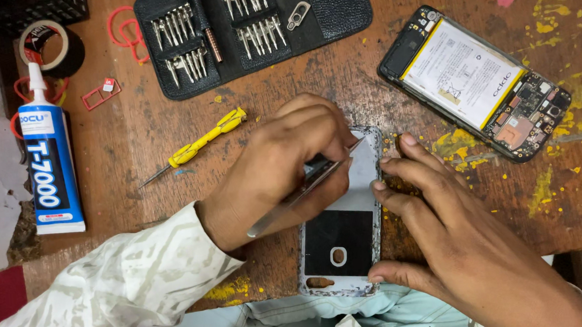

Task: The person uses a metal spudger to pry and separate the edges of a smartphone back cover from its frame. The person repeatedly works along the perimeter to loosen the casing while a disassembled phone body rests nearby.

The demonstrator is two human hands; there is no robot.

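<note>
- Centrally, a phone back cover lies flat on the wooden table, its long axis running from the near table edge away from the person.
- Left hand is closed around metal tweezers, whose tip points toward the cover's far right rim.
- Right hand has its fingers spread, pressing the cover's right edge.
- Far right of the cover lies an opened phone, angled diagonally.
- Left of the cover lie a yellow screwdriver and a glue tube.
</note>
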